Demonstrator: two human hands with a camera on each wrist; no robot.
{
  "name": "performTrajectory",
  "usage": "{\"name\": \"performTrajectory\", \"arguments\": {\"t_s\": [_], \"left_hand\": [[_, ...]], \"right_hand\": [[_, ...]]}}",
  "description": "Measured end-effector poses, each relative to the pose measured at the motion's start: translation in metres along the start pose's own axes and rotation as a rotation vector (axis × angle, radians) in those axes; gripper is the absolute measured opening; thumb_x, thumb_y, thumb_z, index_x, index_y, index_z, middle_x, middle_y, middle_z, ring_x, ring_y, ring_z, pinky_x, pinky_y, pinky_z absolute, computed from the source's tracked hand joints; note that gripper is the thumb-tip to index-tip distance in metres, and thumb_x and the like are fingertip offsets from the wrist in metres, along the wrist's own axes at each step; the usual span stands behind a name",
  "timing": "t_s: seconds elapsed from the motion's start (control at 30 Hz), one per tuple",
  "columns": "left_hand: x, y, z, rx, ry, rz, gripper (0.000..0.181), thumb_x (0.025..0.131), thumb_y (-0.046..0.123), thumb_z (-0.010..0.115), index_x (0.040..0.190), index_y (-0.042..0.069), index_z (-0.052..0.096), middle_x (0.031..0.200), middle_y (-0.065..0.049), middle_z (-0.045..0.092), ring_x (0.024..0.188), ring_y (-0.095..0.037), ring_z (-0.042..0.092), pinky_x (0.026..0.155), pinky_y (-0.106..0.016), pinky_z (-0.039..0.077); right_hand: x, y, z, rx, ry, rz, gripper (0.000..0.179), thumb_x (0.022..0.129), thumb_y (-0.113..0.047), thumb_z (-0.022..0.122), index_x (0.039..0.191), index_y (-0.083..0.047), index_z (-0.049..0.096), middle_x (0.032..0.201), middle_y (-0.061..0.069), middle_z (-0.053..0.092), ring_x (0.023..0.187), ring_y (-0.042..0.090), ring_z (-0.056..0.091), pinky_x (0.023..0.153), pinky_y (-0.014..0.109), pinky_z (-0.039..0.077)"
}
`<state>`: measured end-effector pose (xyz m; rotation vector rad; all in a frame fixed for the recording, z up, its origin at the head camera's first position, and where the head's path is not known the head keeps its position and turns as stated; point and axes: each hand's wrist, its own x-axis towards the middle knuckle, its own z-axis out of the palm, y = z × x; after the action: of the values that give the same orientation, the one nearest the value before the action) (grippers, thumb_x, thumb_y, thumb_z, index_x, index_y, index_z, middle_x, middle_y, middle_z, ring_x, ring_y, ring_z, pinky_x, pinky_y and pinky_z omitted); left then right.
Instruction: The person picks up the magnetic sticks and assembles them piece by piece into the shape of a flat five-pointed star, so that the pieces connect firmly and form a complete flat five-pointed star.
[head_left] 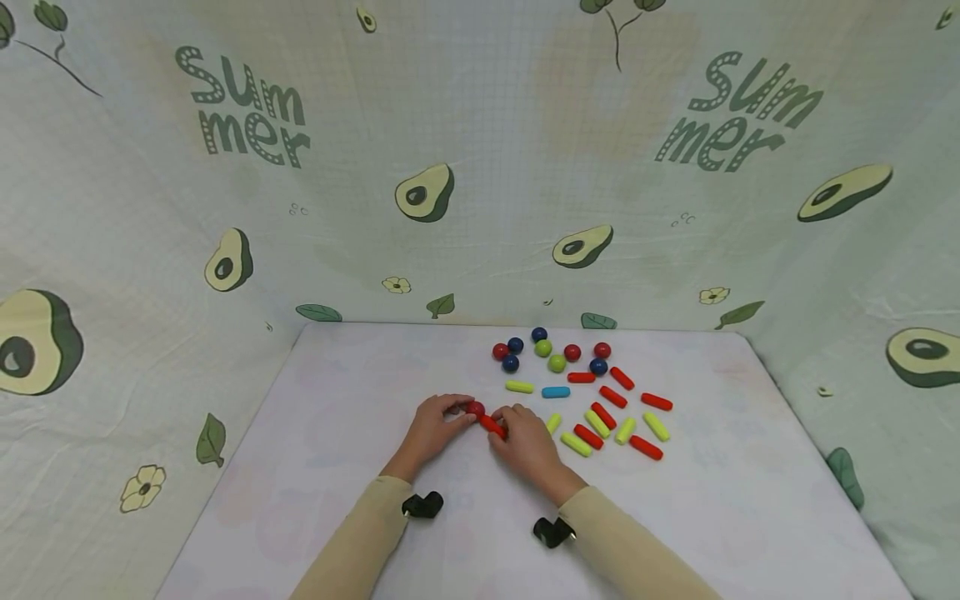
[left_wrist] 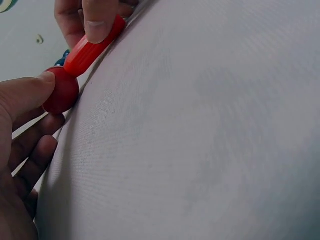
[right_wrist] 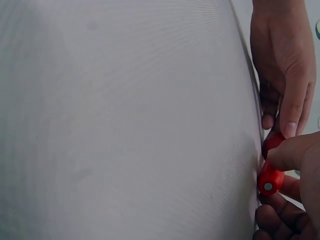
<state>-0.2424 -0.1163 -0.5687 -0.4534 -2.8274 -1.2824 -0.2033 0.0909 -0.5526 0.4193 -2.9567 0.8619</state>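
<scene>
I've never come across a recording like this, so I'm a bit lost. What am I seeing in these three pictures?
There is no machine here, just a person's left hand and right hand. The wide picture comes from a camera on the head; the two close ones come from the left-wrist camera and right-wrist camera. On the pale table lie dark blue balls, green balls and other red balls, plus short red, yellow-green and blue rods. The left hand holds a red ball; the right pinches a red rod, its end against that ball.
</scene>
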Motion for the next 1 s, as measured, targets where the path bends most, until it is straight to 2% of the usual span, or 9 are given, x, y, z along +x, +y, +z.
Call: {"name": "performTrajectory", "arguments": {"t_s": [0.3,0.63,0.8,1.0], "left_hand": [[-0.002,0.001,0.0,-0.002,-0.001,-0.015,0.039,0.093,0.033,0.076,0.128,0.017,0.071,0.108,0.003,0.071,0.098,-0.017,0.06,0.113,-0.052,0.035],[-0.002,0.003,-0.002,-0.001,0.014,0.017,0.037,0.093,0.031,0.077,0.126,0.015,0.072,0.105,0.004,0.071,0.096,-0.017,0.061,0.115,-0.054,0.032],[-0.002,0.003,-0.001,0.005,0.001,0.0,0.038,0.093,0.03,0.076,0.128,0.017,0.071,0.109,0.004,0.071,0.098,-0.016,0.06,0.117,-0.053,0.029],[-0.003,0.006,-0.004,0.004,-0.007,-0.005,0.037,0.094,0.029,0.075,0.129,0.015,0.07,0.109,0.002,0.07,0.099,-0.017,0.06,0.118,-0.052,0.03]], "right_hand": [[0.0,0.0,-0.001,0.003,-0.012,0.004,0.028,0.093,-0.027,0.075,0.115,-0.012,0.068,0.091,-0.003,0.057,0.08,0.014,0.05,0.072,0.028,0.049],[0.0,0.004,-0.01,0.023,-0.021,0.029,0.029,0.093,-0.03,0.074,0.116,-0.014,0.068,0.09,-0.004,0.057,0.08,0.012,0.052,0.074,0.029,0.051],[-0.005,0.01,-0.019,0.024,-0.013,0.053,0.029,0.093,-0.029,0.075,0.118,-0.016,0.067,0.094,-0.003,0.059,0.085,0.014,0.055,0.077,0.031,0.053],[-0.012,0.021,-0.037,-0.024,0.025,0.074,0.031,0.091,-0.028,0.077,0.118,-0.015,0.068,0.094,-0.002,0.06,0.086,0.016,0.055,0.077,0.033,0.052]]}}
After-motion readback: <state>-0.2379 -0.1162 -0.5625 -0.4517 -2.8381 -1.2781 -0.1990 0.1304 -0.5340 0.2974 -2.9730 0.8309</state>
